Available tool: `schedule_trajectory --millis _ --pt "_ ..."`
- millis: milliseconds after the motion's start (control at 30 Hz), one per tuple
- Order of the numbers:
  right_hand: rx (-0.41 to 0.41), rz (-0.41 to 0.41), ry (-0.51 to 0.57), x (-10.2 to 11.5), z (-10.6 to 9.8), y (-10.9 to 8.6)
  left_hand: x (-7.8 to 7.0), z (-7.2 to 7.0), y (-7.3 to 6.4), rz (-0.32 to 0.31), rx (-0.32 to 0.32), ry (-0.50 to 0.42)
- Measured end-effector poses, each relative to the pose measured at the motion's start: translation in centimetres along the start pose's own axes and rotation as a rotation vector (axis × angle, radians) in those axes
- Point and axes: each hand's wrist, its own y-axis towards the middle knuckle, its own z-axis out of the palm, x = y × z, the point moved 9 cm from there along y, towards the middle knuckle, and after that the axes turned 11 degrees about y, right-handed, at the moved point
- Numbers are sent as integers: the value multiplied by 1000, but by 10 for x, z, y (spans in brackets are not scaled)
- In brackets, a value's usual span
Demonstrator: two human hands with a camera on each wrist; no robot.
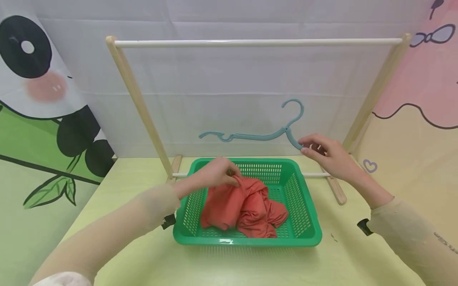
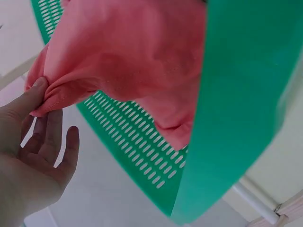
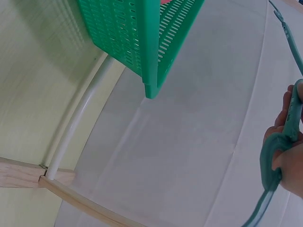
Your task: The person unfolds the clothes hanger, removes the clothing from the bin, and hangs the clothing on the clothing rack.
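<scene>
My left hand (image 1: pixel 222 173) pinches an edge of a coral-red cloth garment (image 1: pixel 255 202) between thumb and fingers. Most of the garment lies crumpled inside the green plastic basket (image 1: pixel 312 234), and the pinched part is raised toward the back rim. In the left wrist view the thumb presses the fabric (image 2: pixel 123 52) while other fingers spread below. My right hand (image 1: pixel 327 155) holds a blue-green plastic hanger (image 1: pixel 262 137) by one arm, up behind the basket's right back corner. The hanger's hook points upward and its other arm stretches left, as the right wrist view also shows.
A clothes rack with a white top rail (image 1: pixel 257 43) and wooden posts (image 1: pixel 137 101) stands behind the basket. Its lower bar (image 1: pixel 315 174) and feet (image 1: pixel 336 190) rest on the pale yellow table (image 1: pixel 143 246). A white cloth backdrop (image 1: pixel 222 79) hangs behind, with cartoon-printed cloths at both sides.
</scene>
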Motion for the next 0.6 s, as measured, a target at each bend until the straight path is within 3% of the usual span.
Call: schedule_trajectory --millis 167,367,467,600 --pt "-6 -6 9 -1 -2 1 11 -27 -13 -35 -47 -102" --pt "-25 -11 -9 0 -6 2 27 -60 -30 -50 -160 -186" --pt "-29 -12 -14 1 -7 2 38 -69 -40 -98 -172 -139" --pt "-36 -8 -14 0 -9 2 41 -67 -47 -156 -108 101"
